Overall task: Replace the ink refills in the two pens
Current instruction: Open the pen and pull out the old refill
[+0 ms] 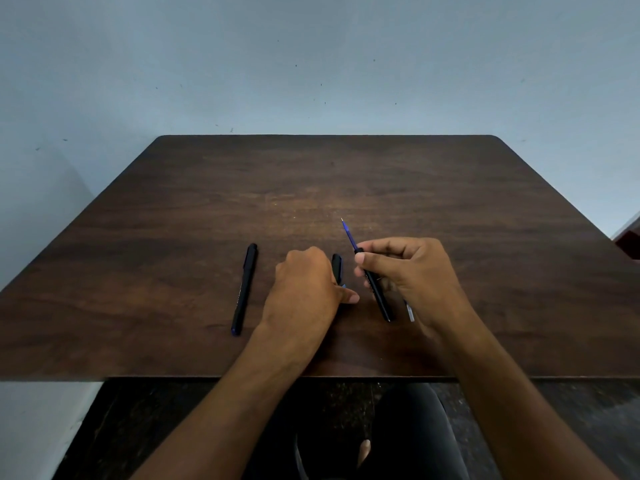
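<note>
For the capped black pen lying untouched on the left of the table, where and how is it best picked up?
Pinch the capped black pen across the middle of its barrel, coming down from above with thumb and finger on its two long sides. It lies flat on the table, roughly lengthwise away from the person, with bare wood either side, apart from the left hand.

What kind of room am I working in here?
Probably a plain indoor room, home or office: a bare dark wooden table pushed against a scuffed pale blue wall, with a dark speckled floor below.
</note>
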A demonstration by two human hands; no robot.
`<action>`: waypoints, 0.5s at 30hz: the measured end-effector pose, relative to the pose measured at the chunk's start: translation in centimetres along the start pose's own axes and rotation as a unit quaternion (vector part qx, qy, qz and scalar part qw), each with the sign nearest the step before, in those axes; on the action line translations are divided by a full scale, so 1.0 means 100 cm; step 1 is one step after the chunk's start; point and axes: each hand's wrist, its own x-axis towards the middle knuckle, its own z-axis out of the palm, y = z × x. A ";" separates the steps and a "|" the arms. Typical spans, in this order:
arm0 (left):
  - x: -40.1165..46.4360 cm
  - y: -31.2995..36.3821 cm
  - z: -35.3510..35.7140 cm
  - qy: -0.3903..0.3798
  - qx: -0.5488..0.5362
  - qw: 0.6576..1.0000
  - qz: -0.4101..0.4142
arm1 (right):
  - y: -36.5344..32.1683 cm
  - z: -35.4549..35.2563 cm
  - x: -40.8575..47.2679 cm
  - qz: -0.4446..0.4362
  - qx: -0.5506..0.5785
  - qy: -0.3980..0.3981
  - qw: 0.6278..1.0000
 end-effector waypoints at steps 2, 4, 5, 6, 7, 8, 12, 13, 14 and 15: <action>0.002 0.000 0.001 -0.005 0.008 1.000 -0.002 | 0.001 0.001 0.001 -0.004 0.000 0.003 1.000; 0.000 -0.002 0.003 0.021 -0.002 1.000 0.009 | 0.001 0.002 0.001 -0.011 -0.003 0.005 1.000; -0.003 -0.003 0.003 0.036 -0.006 0.999 0.014 | 0.001 0.002 0.001 -0.012 0.001 0.005 1.000; -0.006 -0.004 0.001 0.047 -0.008 0.999 0.017 | 0.001 0.002 0.002 -0.014 0.006 0.005 1.000; -0.008 -0.006 0.000 0.054 -0.010 0.998 0.019 | 0.001 0.002 0.002 -0.014 0.011 0.004 1.000; -0.011 -0.007 -0.003 0.061 -0.017 0.998 0.022 | 0.000 0.001 0.002 -0.014 0.016 0.003 1.000; -0.021 -0.018 -0.018 0.123 -0.086 0.986 0.067 | 0.000 0.002 0.001 -0.012 0.044 -0.005 0.999; -0.024 -0.021 -0.021 0.135 -0.094 0.983 0.081 | 0.000 0.003 0.001 -0.012 0.056 -0.008 0.998; -0.026 -0.024 -0.023 0.149 -0.108 0.978 0.098 | 0.000 0.004 0.001 -0.013 0.067 -0.011 0.998; -0.028 -0.026 -0.024 0.168 -0.129 0.970 0.118 | 0.000 0.005 0.001 -0.015 0.076 -0.013 0.997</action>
